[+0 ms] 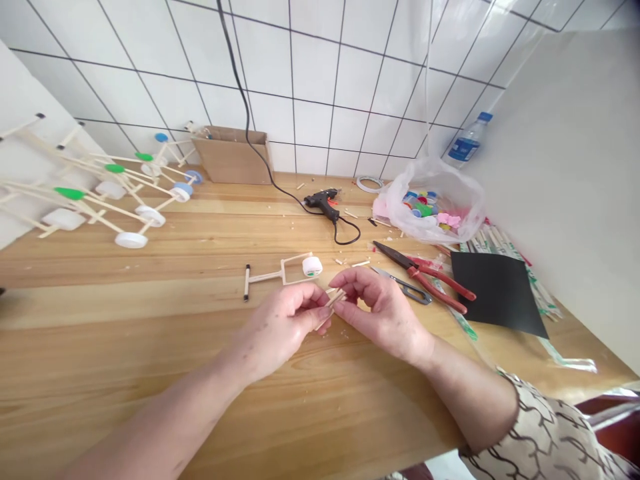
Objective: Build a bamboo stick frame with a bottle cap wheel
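Observation:
Between my fingertips, over the middle of the table, are a few short pale wooden sticks. My left hand pinches them from the left. From the right, my right hand has its thumb and fingers closed on their other end. How many sticks there are I cannot make out. Just beyond my left hand lies a small stick frame with a black-tipped crossbar and a white bottle cap at its forked end. Scissors-like snips and red-handled pliers rest right of my right hand.
A black glue gun with its cord lies behind. A plastic bag of colourful caps, a water bottle and a black sheet are at right. Several stick models with cap wheels and a cardboard box stand at left.

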`<state>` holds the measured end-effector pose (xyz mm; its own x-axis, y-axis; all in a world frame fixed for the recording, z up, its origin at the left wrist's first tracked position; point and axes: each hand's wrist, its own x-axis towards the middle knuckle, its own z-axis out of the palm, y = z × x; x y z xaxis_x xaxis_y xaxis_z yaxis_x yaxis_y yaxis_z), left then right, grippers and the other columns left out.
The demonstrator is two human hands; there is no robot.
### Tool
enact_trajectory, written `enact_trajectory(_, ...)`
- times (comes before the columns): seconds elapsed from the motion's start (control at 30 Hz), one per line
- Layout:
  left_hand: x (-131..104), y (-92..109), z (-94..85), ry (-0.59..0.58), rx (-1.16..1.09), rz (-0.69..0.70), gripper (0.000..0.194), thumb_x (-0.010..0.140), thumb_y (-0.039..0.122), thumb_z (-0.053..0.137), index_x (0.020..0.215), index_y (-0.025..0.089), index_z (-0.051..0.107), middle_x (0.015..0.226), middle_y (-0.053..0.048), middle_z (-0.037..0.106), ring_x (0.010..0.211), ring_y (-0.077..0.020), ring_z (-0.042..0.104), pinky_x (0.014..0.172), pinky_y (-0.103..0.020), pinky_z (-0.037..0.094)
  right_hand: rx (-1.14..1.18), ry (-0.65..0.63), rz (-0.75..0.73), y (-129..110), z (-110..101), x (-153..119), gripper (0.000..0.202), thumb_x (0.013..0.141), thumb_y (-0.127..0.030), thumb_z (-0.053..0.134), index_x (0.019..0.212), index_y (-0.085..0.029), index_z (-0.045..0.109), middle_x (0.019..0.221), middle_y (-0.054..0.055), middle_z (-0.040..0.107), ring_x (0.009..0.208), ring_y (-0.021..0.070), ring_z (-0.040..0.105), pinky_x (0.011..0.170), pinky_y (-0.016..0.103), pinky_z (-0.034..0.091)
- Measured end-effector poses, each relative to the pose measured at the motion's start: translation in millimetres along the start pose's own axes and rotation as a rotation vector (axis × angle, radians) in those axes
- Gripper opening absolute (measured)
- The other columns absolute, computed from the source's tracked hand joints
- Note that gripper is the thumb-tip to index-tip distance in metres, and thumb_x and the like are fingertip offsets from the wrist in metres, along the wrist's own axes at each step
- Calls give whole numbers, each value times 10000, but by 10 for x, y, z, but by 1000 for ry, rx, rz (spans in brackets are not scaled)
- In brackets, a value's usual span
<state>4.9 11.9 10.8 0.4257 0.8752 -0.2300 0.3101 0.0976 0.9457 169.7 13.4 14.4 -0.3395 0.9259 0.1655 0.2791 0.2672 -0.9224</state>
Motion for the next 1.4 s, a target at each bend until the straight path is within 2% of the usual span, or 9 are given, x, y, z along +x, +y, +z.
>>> enact_trajectory(0.13, -3, -4, -17, 29, 57, -1, 187, 792, 326, 485, 665, 192, 514, 652, 23, 534, 660, -152, 498, 646, -278, 371, -101, -52, 31, -24, -57, 19, 134, 741, -144, 549, 866, -153, 598, 634, -16, 581, 573, 105, 524, 531, 217, 422)
enact_trajectory(0.33, 10, -70, -102, 81, 329, -30, 134, 779, 309, 514, 724, 202, 572, 619, 40, 534, 571, -133, 473, 545, -245, 328, -485, -189, 101, 73, -140, 24, 161, 752, -64, 547, 739, -158, 677, 628, -5, 646, 566, 104, 527, 551, 208, 397)
enact_trajectory(0.43, 11, -43, -131, 65, 408, -53, 112, 762, 277, 522, 705, 200, 580, 603, 35, 543, 556, -136, 482, 521, -241, 318, -634, -221, 52, 110, -141, 10, 148, 768, -78, 564, 721, -167, 672, 598, -9, 624, 537, 103, 494, 547, 220, 374)
enact_trajectory(0.53, 12, -34, -139, 45, 396, -46, 130, 771, 290, 516, 716, 199, 590, 619, 25, 572, 574, -147, 507, 528, -247, 333, -685, -255, -45, 128, -139, 1, 155, 771, -63, 558, 718, -169, 658, 675, 20, 646, 617, 130, 535, 607, 247, 399)
enact_trajectory(0.63, 23, -65, -133, 67, 362, -26, 137, 774, 300, 519, 726, 196, 595, 618, 21, 577, 582, -156, 520, 539, -257, 344, -649, -267, -96, 128, -129, -6, 168, 759, -38, 558, 740, -173, 657, 724, 33, 660, 671, 151, 571, 648, 266, 425)
enact_trajectory(0.73, 34, -97, -115, 70, 284, -8, 136, 779, 309, 527, 754, 198, 601, 645, 20, 587, 603, -159, 536, 557, -265, 362, -519, -230, -59, 92, -103, -16, 176, 760, -45, 559, 758, -187, 663, 730, 19, 680, 664, 147, 588, 636, 264, 441)
enact_trajectory(0.97, 27, -74, -63, -36, -123, -13, 151, 795, 315, 571, 754, 170, 555, 702, -8, 619, 695, -166, 591, 714, -322, 449, -136, -65, 62, -7, -37, -15, 38, 752, -146, 583, 738, -160, 616, 667, 17, 658, 593, 123, 558, 557, 239, 441)
enact_trajectory(1.13, 26, -75, -42, -23, -190, -42, 163, 779, 316, 603, 748, 163, 558, 677, -6, 622, 681, -160, 586, 728, -332, 450, -67, 31, 38, 16, -24, -40, 205, 729, -160, 595, 932, -155, 575, 611, -34, 558, 547, 98, 517, 515, 218, 408)
enact_trajectory(1.4, 9, -54, -28, -34, -150, 12, 150, 789, 286, 591, 689, 179, 560, 634, 11, 606, 654, -144, 545, 675, -291, 416, -50, 108, 36, 8, 26, -66, 228, 727, -171, 599, 950, -169, 551, 615, -39, 528, 565, 104, 506, 508, 223, 398)
